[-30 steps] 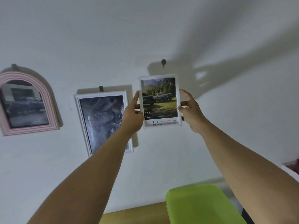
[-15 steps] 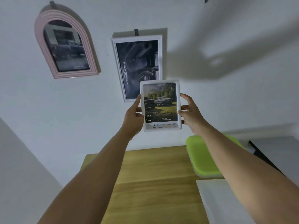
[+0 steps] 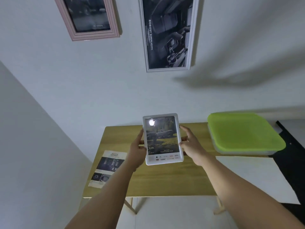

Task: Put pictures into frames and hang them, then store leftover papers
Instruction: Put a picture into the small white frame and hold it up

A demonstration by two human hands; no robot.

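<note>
I hold a small white frame (image 3: 162,139) with a picture of trucks in a green landscape, above the wooden table (image 3: 165,179). My left hand (image 3: 137,151) grips its left edge and my right hand (image 3: 189,144) grips its right edge. A lamp glare shows on its glass. On the wall hang a pink frame (image 3: 87,19) with a dark car picture and a tall white frame (image 3: 167,33) with a dark interior picture. A loose printed sheet (image 3: 107,169) headed "SAFETY" lies on the table's left side.
A box with a lime green lid (image 3: 244,133) sits at the table's back right. A white board (image 3: 257,177) lies over the table's right part. A dark object (image 3: 290,146) stands at the far right. A wall corner runs along the left.
The small frame has come down from near the wall hook to just above the table, still held by both hands. The view tilted down, bringing the table and the sheet into sight.
</note>
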